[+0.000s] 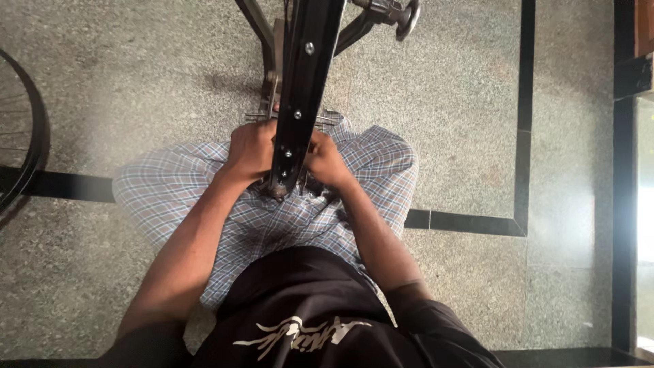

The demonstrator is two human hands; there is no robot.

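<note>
A black bicycle wheel rim (303,88) with spoke nipples along its inner face stands edge-on between my hands, held in a metal stand (269,82). My left hand (251,151) is curled against the rim's left side near its lower end. My right hand (325,162) presses against the rim's right side at the same height. Both hands rest over my lap, which is covered by blue checked cloth (368,163). What the fingers pinch behind the rim is hidden.
Another bicycle wheel (27,143) lies at the left edge on the speckled stone floor (463,102). Black inlay strips (524,116) run across the floor. A stand knob (409,13) sticks out at the top. A dark door frame (623,204) runs down the right.
</note>
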